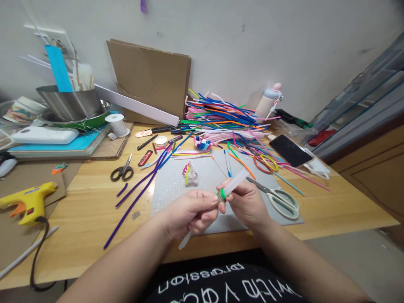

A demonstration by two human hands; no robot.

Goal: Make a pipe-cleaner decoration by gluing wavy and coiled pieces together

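Note:
A translucent white stick (236, 182), which looks like a glue stick, slants through both hands over the grey mat's front part. Around its middle sits a green band (223, 193). My left hand (197, 210) is closed around the lower part, and a pale end pokes out below the fingers. With thumb and fingers, my right hand (248, 202) pinches it beside the green band. The fingers hide part of the band. A small pink, yellow and white bent piece (190, 173) lies on the grey mat (168, 191) behind the hands.
Pale-handled scissors (284, 204) lie right of my right hand. Pipe cleaners (221, 115) heap by the wall. Small black scissors (122, 171), purple pipe cleaners (139, 193) and a yellow glue gun (30, 202) are leftward. A phone (291, 150) lies at the right.

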